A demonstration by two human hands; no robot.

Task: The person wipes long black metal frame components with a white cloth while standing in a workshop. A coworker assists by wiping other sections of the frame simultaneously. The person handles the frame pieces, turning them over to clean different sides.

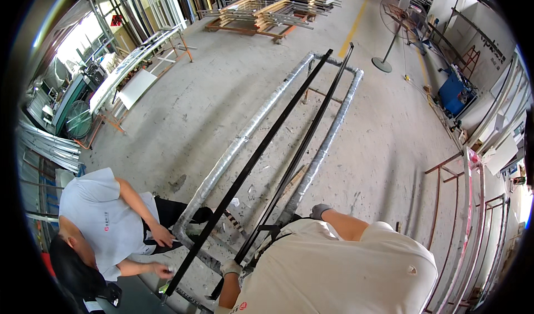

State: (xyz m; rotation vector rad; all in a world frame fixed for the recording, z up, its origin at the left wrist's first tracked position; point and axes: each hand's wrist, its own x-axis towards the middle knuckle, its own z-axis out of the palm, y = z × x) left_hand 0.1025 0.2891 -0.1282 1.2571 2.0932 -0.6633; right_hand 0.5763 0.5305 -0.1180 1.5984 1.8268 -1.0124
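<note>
Two long black metal profiles lie side by side lengthwise over a rack wrapped in silvery film [239, 141]. The right-hand profile [300, 152] runs down to my left hand [231, 266], gloved and closed around it near its lower end. My right hand [321, 211], in a grey glove, is held out to the right of the rack, apart from both profiles; its fingers are too small to make out. The left-hand profile [250, 163] ends low at the left, where a co-worker's hand [162, 270] is close to it.
A co-worker in a grey shirt [97, 211] bends at the rack's left side. A stand fan's round base [382, 64] is beyond it on the right. Red metal racks [470, 202] line the right side. Stacked frames [267, 13] sit at the back, a worktable [130, 63] far left.
</note>
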